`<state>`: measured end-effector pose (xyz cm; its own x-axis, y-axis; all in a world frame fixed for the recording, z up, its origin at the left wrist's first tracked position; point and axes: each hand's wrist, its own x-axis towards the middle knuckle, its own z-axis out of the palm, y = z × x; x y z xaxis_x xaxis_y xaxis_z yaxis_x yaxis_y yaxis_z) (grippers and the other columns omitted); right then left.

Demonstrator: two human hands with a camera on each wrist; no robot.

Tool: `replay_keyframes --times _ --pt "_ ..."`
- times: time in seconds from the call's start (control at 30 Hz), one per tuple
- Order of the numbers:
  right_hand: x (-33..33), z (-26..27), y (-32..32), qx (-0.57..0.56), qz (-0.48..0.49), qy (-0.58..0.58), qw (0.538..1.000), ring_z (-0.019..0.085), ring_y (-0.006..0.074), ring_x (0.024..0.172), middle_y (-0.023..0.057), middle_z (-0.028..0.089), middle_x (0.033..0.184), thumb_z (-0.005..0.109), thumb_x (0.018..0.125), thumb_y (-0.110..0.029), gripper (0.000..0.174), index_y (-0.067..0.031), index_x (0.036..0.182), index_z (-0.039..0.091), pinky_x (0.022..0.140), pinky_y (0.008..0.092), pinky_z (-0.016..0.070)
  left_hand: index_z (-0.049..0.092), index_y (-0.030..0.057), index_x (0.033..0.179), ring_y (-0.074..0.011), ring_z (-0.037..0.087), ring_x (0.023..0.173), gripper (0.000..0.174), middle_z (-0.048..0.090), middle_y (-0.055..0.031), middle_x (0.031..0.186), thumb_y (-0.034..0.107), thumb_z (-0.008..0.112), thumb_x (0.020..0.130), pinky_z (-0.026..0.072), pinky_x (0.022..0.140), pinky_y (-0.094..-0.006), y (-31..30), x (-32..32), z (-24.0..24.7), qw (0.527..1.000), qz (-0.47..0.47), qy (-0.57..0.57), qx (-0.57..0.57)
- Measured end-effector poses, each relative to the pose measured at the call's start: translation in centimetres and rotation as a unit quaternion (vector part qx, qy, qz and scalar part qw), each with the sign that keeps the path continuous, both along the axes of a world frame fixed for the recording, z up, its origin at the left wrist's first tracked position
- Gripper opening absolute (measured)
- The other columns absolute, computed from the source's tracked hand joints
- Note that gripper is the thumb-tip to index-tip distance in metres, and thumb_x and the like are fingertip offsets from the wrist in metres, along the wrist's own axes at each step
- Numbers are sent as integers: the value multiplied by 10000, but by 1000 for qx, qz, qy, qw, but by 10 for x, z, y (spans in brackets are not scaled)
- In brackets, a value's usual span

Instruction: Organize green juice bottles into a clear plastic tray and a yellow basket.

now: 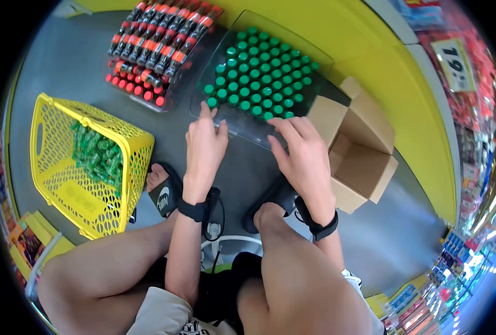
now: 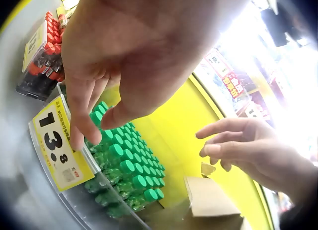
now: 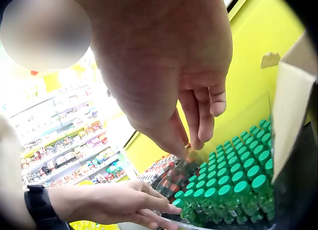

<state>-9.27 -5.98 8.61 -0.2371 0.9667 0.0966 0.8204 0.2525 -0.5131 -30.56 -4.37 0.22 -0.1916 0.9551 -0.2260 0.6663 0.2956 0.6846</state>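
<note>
Left hand, right hand near round plastic caps

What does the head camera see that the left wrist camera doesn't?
Only the head camera sees the yellow basket with green things inside, and the black sandal with the white swoosh.

Only the left wrist camera shows the big price tag saying 13.8.

Both see the green-capped bottles, red-capped bottles, cardboard box, left hand and right hand.
</note>
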Motion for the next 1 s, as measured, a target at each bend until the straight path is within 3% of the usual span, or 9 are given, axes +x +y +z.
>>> replay_keyframes --times 0.2,0.33,0.43,0.57,0.63,0.73,0.83,0.9,1.0 --pt "43 17 -44 11 -78 -132 988 651 402 1187 174 613 1383 885 817 -56 735 -141 1496 618 1034 516 544 638 -85 1455 -406 793 939 522 772 -245 1281 121 724 984 616 906 -508 -11 18 30 995 8 75 58" --pt "70 -3 -71 -90 -55 -184 977 746 430 1043 200 658 1376 900 847 -149 807 -249 1576 570 888 498 632 739 33 1311 -433 756 1029 335 750 -221 1210 101 719 983 604 931 -517 -23 49 40 989 -62 15 136" --pt "75 -21 -80 -99 -63 -172 978 764 403 997 175 717 1263 891 864 -164 784 -264 1570 567 809 508 642 753 24 1275 -428 745 1072 309 751 -211 1213 108 725 980 603 940 -511 -36 71 45 987 -122 -57 87" --pt "105 -47 -85 -42 -95 -167 980 761 405 1011 173 741 1167 784 836 58 661 -118 1458 646 849 490 632 757 4 1236 -434 739 1067 285 751 -211 1175 96 722 969 603 933 -523 -46 74 52 984 -144 -71 82" --pt "124 -48 -85 -17 -126 -104 986 761 389 1048 204 746 1145 689 807 167 569 -34 1339 690 916 505 614 758 -14 1196 -448 737 1039 264 748 -226 1137 80 716 954 603 923 -541 -46 72 54 976 -165 12 143" --pt "155 -55 -84 -11 -149 -61 987 772 380 1037 213 751 1146 653 810 188 533 -20 1299 699 909 504 614 708 -49 996 -459 734 972 120 720 -248 1056 30 709 906 624 865 -547 -43 66 61 968 -169 21 185" --pt "180 -57 -85 -40 -176 -18 983 755 374 1060 204 759 1151 672 843 145 480 -47 1282 712 916 517 595 702 -57 960 -457 737 978 95 720 -254 1029 21 693 906 626 847 -552 -33 56 68 961 -173 45 210" --pt "190 -61 -88 21 -160 -146 976 732 362 1099 192 763 1156 705 868 88 433 -80 1267 725 941 514 570 707 -50 948 -469 742 960 89 729 -260 1015 20 679 901 627 835 -559 -24 48 74 960 -168 43 220" --pt "183 -56 -91 -18 -174 -177 969 703 375 1145 173 745 1240 739 864 48 466 -122 1298 717 965 505 547 717 -36 933 -486 750 946 98 746 -280 990 40 674 887 631 834 -564 -7 39 85 953 -182 48 236"
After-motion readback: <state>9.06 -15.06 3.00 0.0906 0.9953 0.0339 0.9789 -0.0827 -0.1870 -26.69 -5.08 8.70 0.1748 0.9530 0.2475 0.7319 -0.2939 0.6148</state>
